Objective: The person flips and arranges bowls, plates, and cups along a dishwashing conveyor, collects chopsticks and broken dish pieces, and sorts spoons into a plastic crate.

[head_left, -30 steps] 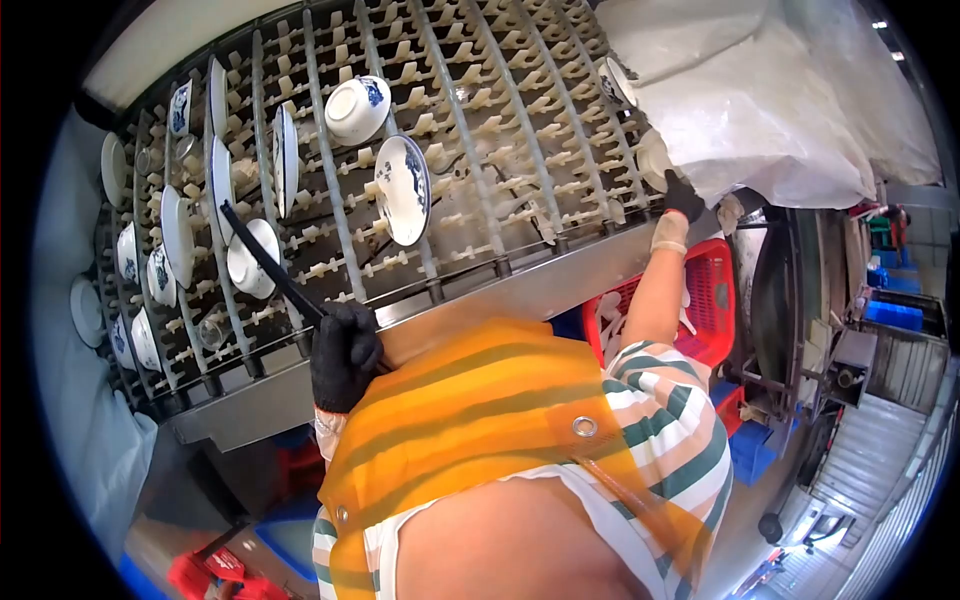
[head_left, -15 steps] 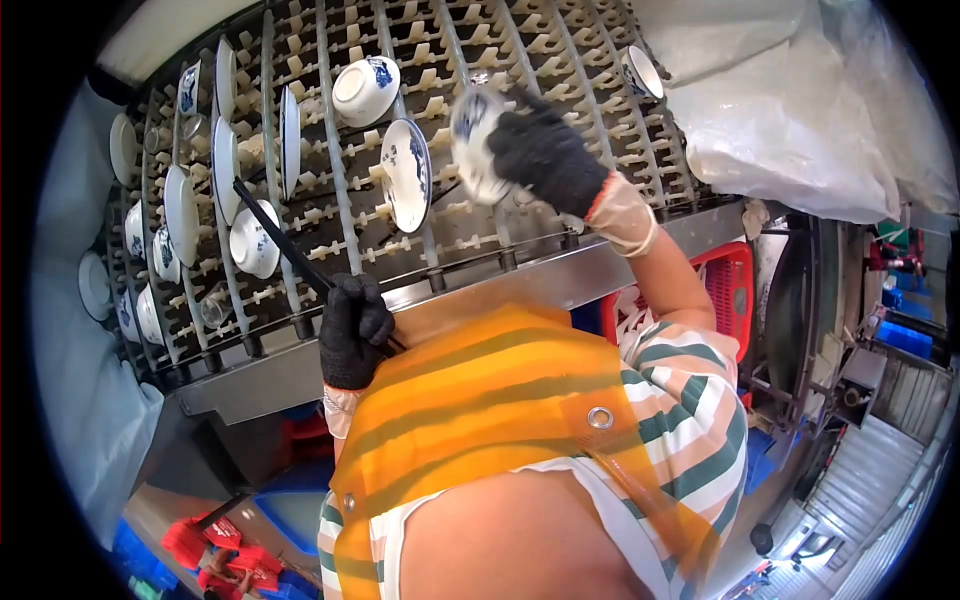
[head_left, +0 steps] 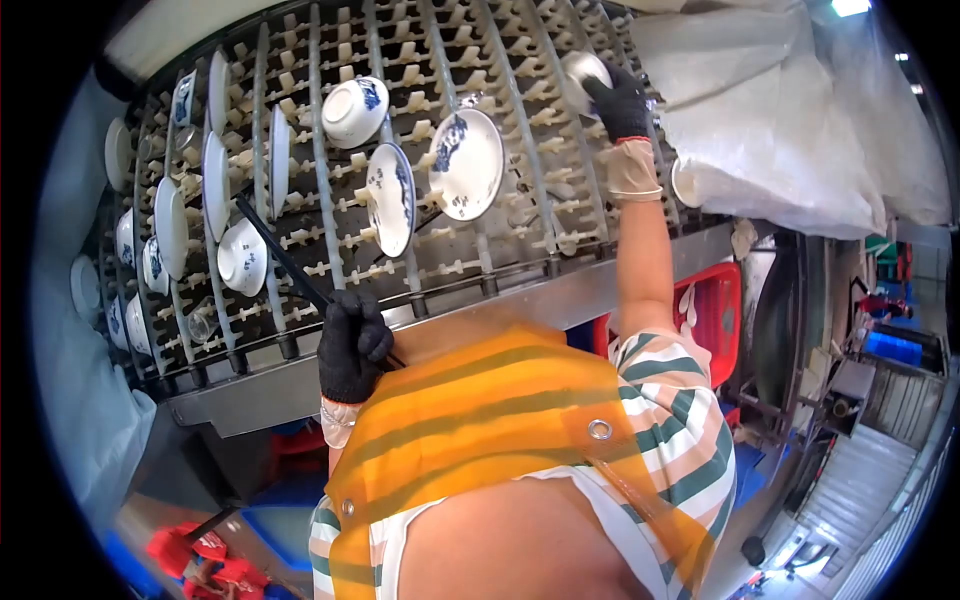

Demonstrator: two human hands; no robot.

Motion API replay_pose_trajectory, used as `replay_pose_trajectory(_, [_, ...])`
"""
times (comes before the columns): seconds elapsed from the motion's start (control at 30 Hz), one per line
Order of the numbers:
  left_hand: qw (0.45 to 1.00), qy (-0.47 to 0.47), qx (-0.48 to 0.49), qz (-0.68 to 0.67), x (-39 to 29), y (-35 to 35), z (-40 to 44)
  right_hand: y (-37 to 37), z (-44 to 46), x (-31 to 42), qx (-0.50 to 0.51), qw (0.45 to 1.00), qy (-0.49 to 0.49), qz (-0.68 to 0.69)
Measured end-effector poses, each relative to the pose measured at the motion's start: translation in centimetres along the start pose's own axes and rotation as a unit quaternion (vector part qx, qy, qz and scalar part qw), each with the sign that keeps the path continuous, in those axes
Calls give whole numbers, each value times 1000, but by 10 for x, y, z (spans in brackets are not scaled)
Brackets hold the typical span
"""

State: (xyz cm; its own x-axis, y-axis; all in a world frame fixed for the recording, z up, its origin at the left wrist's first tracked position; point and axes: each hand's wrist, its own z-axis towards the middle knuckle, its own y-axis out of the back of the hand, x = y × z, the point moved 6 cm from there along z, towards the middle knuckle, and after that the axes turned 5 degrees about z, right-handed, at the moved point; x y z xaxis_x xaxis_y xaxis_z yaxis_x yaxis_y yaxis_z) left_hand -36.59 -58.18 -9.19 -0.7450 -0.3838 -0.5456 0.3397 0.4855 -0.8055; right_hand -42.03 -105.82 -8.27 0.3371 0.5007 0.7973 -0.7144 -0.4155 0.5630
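My right hand, in a black glove, reaches to the far right of the pegged rack belt with its fingers closed on a small white bowl. Nearer to me, my left hand, also black-gloved, is wrapped round a long thin black stick that points up and left over the pegs. A blue-and-white plate leans among the pegs between my hands. Left of it stand another patterned plate and a tilted bowl. Close to the stick's tip lies a bowl.
Several plates and bowls, among them an upright plate, stand at the left of the belt. A plastic curtain hangs at the right, with a bowl at its edge. A red basket is below the metal edge.
The plate my right hand held now leans in the pegs, released. That hand has moved right and up to a small bowl. Dishes on the belt appear slightly further left.
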Motion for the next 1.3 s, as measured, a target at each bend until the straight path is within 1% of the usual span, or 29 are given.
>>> replay_pose_trajectory(0.03, [1000, 1, -11, -1, 2, 0, 1, -15, -10, 3, 19, 979, -28, 202])
replay_pose_trajectory(0.1, [1000, 18, -10, 2, 7, -2, 5, -52, -15, 10, 71, 964, 3, 256])
replay_pose_trajectory(0.17, [1000, 25, -10, 5, 10, -4, 8, -90, -10, -13, 80, 956, -15, 281])
replay_pose_trajectory(0.2, [1000, 20, 2, 7, 11, -5, 8, -87, -27, 0, 112, 889, -161, 414])
replay_pose_trajectory(0.23, [1000, 14, 14, 7, 11, -7, 10, -81, -30, -6, 110, 889, -160, 414])
replay_pose_trajectory(0.27, [1000, 11, 16, 4, 12, -8, 12, -49, -26, -18, -16, 976, -77, 205])
replay_pose_trajectory(0.3, [1000, 5, 9, -8, 13, -6, 11, -17, -29, -23, -142, 990, 15, -20])
replay_pose_trajectory(0.37, [1000, 0, -3, -31, 20, -5, 13, 34, -50, -50, -235, 953, 145, -123])
replay_pose_trajectory(0.43, [999, -24, -10, -22, 19, -9, 15, 80, -71, -91, -231, 934, 43, -271])
replay_pose_trajectory(0.47, [999, -21, -14, -22, 21, -8, 15, 95, -81, -95, -212, 914, -67, -339])
replay_pose_trajectory(0.5, [999, -18, -17, -25, 23, -10, 16, 110, -91, -102, -190, 878, -179, -402])
replay_pose_trajectory(0.53, [999, -8, -23, -28, 24, -14, 17, 122, -98, -131, -187, 877, -181, -404])
replay_pose_trajectory(0.57, [999, 0, -29, -30, 26, -15, 18, 127, -105, -173, -180, 919, -125, -327])
replay_pose_trajectory(0.6, [999, -5, -34, -26, 27, -16, 19, 126, -107, -195, -170, 952, -66, -245])
replay_pose_trajectory(0.63, [999, -7, -38, -22, 29, -16, 22, 128, -103, -168, -163, 943, -49, -285])
replay_pose_trajectory(0.7, [999, 3, -6, -37, 33, -18, 26, 118, -106, -109, -101, 959, 31, -263])
replay_pose_trajectory(0.73, [999, 6, 6, -40, 35, -18, 28, 107, -108, -83, -75, 987, -2, -141])
replay_pose_trajectory(0.77, [999, 16, 4, -31, 36, -19, 28, 91, -111, -56, -51, 998, -36, -17])
replay_pose_trajectory(0.8, [1000, 9, 12, -22, 36, -22, 30, 72, -116, -22, 3, 989, -75, 127])
replay_pose_trajectory(0.83, [1000, 1, 21, -14, 37, -24, 31, 49, -125, 5, 56, 956, -106, 267])
replay_pose_trajectory(0.9, [1000, 1, 23, -8, 39, -25, 31, 6, -143, 31, 114, 912, -94, 382])
replay_pose_trajectory(0.97, [1000, -9, 21, -4, 40, -26, 32, -43, -151, 21, 166, 935, -27, 313])
replay_pose_trajectory(1.0, [1000, -12, 24, -5, 40, -27, 32, -48, -153, 10, 168, 934, -24, 314])
replay_pose_trajectory(1.07, [999, -21, 28, -8, 41, -27, 32, -47, -150, -15, 94, 966, -65, 231])
replay_pose_trajectory(1.1, [999, -28, 26, -7, 42, -27, 32, -29, -147, -22, 29, 986, -36, 162])
replay_pose_trajectory(1.17, [999, -37, 25, -13, 46, -28, 33, 11, -136, -32, -26, 999, 17, 10])
replay_pose_trajectory(1.23, [999, -34, 24, -12, 48, -30, 34, 47, -129, -54, -87, 990, 71, -90])
replay_pose_trajectory(1.27, [999, -31, 28, -16, 51, -32, 35, 63, -132, -51, -137, 951, 147, -237])
replay_pose_trajectory(1.3, [999, -27, 21, -24, 52, -32, 36, 79, -125, -73, -140, 949, 100, -264])
